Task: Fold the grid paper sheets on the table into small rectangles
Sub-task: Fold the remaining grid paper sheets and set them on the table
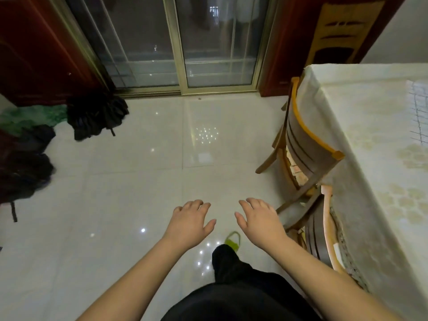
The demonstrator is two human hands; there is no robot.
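Your left hand and right hand hover over the floor, fingers loosely spread, holding nothing.

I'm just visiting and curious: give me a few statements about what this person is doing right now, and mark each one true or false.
1. Both hands hold nothing. True: the left hand and right hand hang over the floor with relaxed fingers.
2. The grid paper lies on the table. True.
3. The right hand is pressing on the grid paper. False: it is well away from it, over the floor.
4. A chair is pushed in at the table. True.
5. The table is bare wood. False: a pale patterned cloth covers it.
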